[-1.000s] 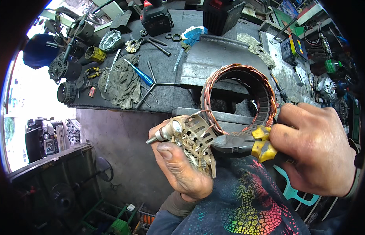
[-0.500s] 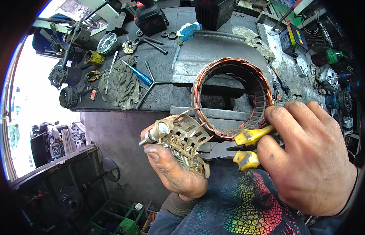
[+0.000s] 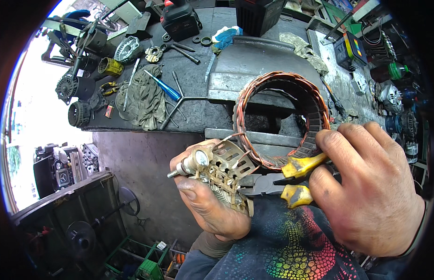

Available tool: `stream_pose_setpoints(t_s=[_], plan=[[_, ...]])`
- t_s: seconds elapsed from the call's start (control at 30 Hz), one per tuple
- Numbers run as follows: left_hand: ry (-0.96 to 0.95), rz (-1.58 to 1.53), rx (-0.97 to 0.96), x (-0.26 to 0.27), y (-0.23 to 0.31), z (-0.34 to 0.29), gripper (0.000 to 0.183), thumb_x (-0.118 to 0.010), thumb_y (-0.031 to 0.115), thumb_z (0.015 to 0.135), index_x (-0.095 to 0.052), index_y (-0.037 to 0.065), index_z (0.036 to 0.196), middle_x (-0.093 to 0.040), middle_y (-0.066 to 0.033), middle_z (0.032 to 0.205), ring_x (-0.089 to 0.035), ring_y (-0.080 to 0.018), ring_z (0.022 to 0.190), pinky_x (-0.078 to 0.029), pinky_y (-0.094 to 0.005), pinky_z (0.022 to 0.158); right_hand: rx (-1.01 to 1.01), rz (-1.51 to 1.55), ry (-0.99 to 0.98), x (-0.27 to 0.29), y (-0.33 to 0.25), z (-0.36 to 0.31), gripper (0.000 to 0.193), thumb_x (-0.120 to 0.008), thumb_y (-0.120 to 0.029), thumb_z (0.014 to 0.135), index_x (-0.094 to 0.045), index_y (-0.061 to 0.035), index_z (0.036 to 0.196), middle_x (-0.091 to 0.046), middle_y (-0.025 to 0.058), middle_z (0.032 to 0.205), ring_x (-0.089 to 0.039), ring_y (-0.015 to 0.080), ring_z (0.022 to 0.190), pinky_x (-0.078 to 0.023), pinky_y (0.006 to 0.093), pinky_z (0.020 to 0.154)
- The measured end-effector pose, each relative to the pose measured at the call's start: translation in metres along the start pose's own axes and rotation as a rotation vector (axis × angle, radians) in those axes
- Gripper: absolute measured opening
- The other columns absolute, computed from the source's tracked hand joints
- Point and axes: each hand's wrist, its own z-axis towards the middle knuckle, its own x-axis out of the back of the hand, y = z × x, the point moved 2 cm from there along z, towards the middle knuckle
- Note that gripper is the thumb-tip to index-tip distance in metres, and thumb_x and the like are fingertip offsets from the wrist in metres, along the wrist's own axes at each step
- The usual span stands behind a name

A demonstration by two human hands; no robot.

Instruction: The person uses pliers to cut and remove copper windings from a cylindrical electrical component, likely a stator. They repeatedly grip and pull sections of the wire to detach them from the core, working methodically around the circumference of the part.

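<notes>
Sitting in left hand (image 3: 216, 211): metal part (image 3: 221, 176); pliers (image 3: 267, 184) in right hand (image 3: 371, 191).

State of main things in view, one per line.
Rectifier assembly, gripped in left hand
Cutting pliers, in right hand, handles apart
Copper-wound stator, leads running to rectifier assembly
Bench vise, open
Gray rag, crumpled on bench
Blue screwdriver, lying across gray rag
Y-shaped wrench, lying on bench

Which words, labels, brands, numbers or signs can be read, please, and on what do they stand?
Black case: small pale marking, not copied.
Black battery with yellow label: print too small to read.
Dark vehicle part: round emblem, no legible words.
White tag at lower left: too blurred to read.
</notes>
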Motion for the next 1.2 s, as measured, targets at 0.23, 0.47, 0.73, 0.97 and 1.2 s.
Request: stream_pose_setpoints(t_s=[0.23,0.47,0.73,0.97,1.2], plan=[[-0.053,0.012,0.058,0.004,0.001,0.001,0.074,-0.041,0.068,0.108,-0.054,0.003,0.141,-0.065,-0.0154,0.130,-0.066,-0.0286,0.118,-0.055,-0.0500,0.104,0.093,-0.017,-0.017,-0.006,0.005,0.006,0.023,-0.069,-0.022,0.068,-0.065,-0.0006,0.075,-0.066,0.0147,0.100,-0.065,0.0271,0.092,-0.053,0.0411,0.075],[-0.038,0.036,0.057,0.000,0.004,0.003,0.060,-0.035,0.058,0.112,-0.046,0.002,0.127,-0.057,-0.0195,0.125,-0.063,-0.0231,0.108,-0.055,-0.0409,0.098,0.151,0.125,-0.014,-0.013,0.013,0.010,0.023,-0.070,-0.023,0.065,-0.060,-0.0026,0.071,-0.055,0.0099,0.085,-0.060,0.0247,0.079,-0.051,0.0407,0.067],[-0.032,-0.063,0.012,-0.006,0.007,0.004,0.058,-0.042,0.057,0.112,-0.058,0.005,0.133,-0.067,-0.0126,0.120,-0.068,-0.0264,0.112,-0.058,-0.0461,0.099,0.186,0.041,0.103,-0.017,0.015,0.003,0.024,-0.070,-0.024,0.063,-0.058,-0.0047,0.071,-0.053,0.0100,0.083,-0.058,0.0236,0.074,-0.047,0.0401,0.060],[0.025,0.033,-0.114,-0.012,0.004,0.007,0.053,-0.043,0.048,0.114,-0.060,0.001,0.132,-0.068,-0.0139,0.122,-0.069,-0.0256,0.111,-0.059,-0.0436,0.099,0.151,0.034,0.217,-0.018,0.012,-0.002,0.023,-0.072,-0.021,0.063,-0.057,-0.0072,0.073,-0.051,0.0084,0.081,-0.057,0.0252,0.069,-0.046,0.0397,0.058],[0.095,-0.044,-0.027,-0.017,0.004,0.008,0.055,-0.039,0.050,0.113,-0.053,-0.001,0.124,-0.059,-0.0128,0.113,-0.063,-0.0186,0.101,-0.056,-0.0349,0.092,0.090,0.289,-0.108,-0.011,0.024,-0.002,0.031,-0.079,-0.014,0.054,-0.061,-0.0076,0.079,-0.056,0.0081,0.084,-0.061,0.0295,0.070,-0.049,0.0439,0.052]])
